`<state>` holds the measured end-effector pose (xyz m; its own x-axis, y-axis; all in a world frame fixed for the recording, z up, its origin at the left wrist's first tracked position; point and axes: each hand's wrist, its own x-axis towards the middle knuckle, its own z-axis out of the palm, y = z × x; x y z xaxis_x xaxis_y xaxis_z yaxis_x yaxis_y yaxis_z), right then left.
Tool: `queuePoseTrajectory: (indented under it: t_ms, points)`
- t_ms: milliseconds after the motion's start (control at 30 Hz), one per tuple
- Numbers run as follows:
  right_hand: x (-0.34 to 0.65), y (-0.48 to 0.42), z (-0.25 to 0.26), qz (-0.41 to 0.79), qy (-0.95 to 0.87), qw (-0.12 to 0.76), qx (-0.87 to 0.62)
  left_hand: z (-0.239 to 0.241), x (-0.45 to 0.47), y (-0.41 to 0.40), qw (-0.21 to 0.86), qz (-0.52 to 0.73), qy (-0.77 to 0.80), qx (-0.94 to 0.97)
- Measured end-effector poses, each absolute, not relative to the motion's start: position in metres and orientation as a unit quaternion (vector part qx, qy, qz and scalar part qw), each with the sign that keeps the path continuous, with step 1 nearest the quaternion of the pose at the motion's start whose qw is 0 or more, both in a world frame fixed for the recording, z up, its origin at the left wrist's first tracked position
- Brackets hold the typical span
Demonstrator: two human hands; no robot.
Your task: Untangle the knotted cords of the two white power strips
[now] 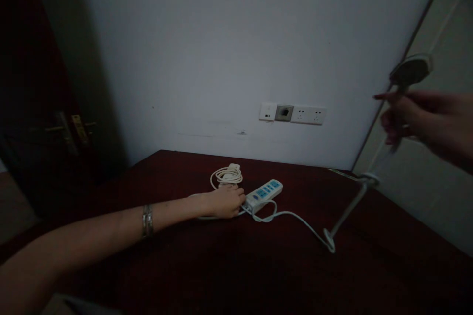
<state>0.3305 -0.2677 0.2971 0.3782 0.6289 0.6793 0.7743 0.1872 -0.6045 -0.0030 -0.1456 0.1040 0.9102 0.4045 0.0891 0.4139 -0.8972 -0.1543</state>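
A white power strip with blue sockets lies on the dark red table. My left hand rests beside its near left end, fingers curled down over the white cord; the fingertips are partly hidden. From the strip the cord makes a loose loop, then runs right across the table and rises with small kinks. Up at the right, my right hand is closed around the raised cord, smeared by motion. A plug-like end, blurred and dark-faced, sticks up above its fingers.
Behind my left hand sits a second white power strip with its cord coiled on it. Wall sockets are set above the table's back edge. A dark door with a handle stands at the left, a pale panel at the right.
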Motion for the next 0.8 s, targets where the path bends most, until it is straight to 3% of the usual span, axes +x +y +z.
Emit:
queuePoseTrajectory:
  t_ms: [367, 533, 667, 800]
  points:
    - [0.287, -0.234, 0.21, 0.388, -0.502, 0.585, -0.506, 0.078, 0.024, -0.135, 0.1, 0.022, -0.178, -0.979]
    - [0.277, -0.216, 0.143, 0.475, -0.427, 0.525, -0.563, 0.082, 0.017, -0.138, 0.001, 0.011, -0.175, -0.985]
    - [0.265, -0.216, 0.101, 0.468, -0.466, 0.492, -0.567, 0.09, 0.011, -0.142, -0.061, -0.065, -0.192, -0.977]
    - [0.25, -0.227, 0.085, 0.522, -0.481, 0.387, -0.588, 0.104, 0.005, -0.143, -0.09, -0.137, -0.241, -0.957]
